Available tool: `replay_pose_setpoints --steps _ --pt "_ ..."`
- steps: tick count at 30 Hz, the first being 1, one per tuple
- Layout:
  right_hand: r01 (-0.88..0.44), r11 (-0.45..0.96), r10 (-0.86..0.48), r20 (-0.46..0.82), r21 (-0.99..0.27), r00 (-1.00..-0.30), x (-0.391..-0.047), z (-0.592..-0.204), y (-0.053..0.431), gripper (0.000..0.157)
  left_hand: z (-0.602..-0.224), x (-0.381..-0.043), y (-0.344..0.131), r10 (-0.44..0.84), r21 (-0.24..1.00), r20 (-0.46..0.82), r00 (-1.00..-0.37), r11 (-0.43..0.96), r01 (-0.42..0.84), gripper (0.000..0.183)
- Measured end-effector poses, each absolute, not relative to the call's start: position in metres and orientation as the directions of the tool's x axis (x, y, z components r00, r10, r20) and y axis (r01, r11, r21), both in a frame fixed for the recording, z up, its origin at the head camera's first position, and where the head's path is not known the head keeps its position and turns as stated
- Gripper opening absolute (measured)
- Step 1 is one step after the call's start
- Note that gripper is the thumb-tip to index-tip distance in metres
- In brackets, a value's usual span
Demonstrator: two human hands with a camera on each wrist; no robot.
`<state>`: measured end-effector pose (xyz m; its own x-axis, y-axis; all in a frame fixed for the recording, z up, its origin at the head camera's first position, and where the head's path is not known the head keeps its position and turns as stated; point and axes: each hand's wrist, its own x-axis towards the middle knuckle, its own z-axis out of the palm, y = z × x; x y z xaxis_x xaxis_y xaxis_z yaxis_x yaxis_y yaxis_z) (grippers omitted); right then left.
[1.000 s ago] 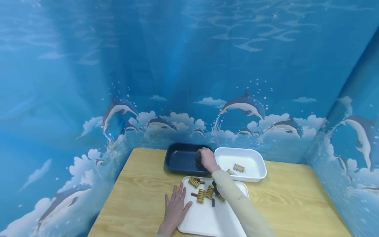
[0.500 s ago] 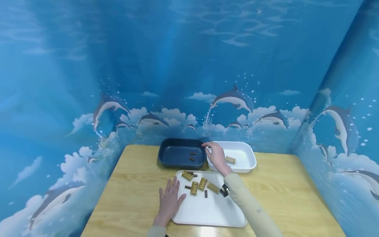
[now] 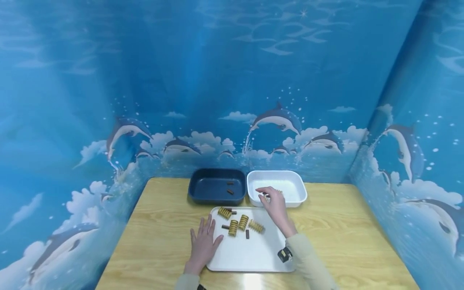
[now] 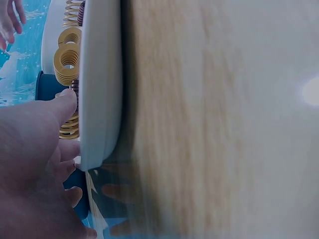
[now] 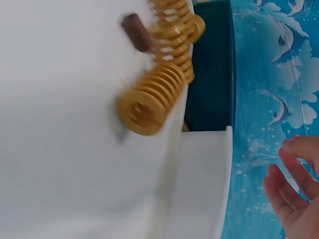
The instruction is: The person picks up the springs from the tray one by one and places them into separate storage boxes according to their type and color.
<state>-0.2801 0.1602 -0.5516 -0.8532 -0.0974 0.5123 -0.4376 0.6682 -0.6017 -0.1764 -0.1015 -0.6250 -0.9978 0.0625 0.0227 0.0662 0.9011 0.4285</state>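
My left hand rests with spread fingers at the left edge of a white tray. On that tray lie several yellow coil springs and small brown springs; in the left wrist view, my thumb overlaps a yellow spring. My right hand hovers over the front of a white bin, thumb and fingers apart and holding nothing. Yellow springs lie in this bin, partly hidden behind the hand. The right wrist view also shows the hand with loosely bent fingers.
Left of the white bin stands a dark blue bin with two small brown springs inside. Both bins sit behind the tray on a wooden table. A blue dolphin-print curtain hangs behind and at the sides.
My right hand has left the dark bin, where small brown springs now show, and moved right and back toward me over the white bin. The left hand stays at the tray's edge. The head view has shifted.
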Motion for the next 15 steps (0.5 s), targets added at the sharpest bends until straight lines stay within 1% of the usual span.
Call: replay_pose_setpoints --steps 3,10,15 --pt "-0.435 0.65 -0.104 0.494 -0.624 -0.863 -0.267 -0.559 0.161 0.023 -0.624 -0.176 -0.102 0.064 0.428 0.028 -0.998 0.901 0.07 0.065" --pt "-0.343 0.621 -0.104 0.36 -0.705 -0.927 -0.239 -0.572 0.158 0.025 -0.621 -0.175 -0.101 0.067 0.431 0.023 -0.997 0.9 0.071 0.065" --pt "-0.329 0.594 -0.11 0.332 -0.734 -0.937 -0.227 -0.586 0.155 0.028 -0.619 -0.173 -0.1 0.067 0.441 0.015 -0.998 0.895 0.066 0.065"
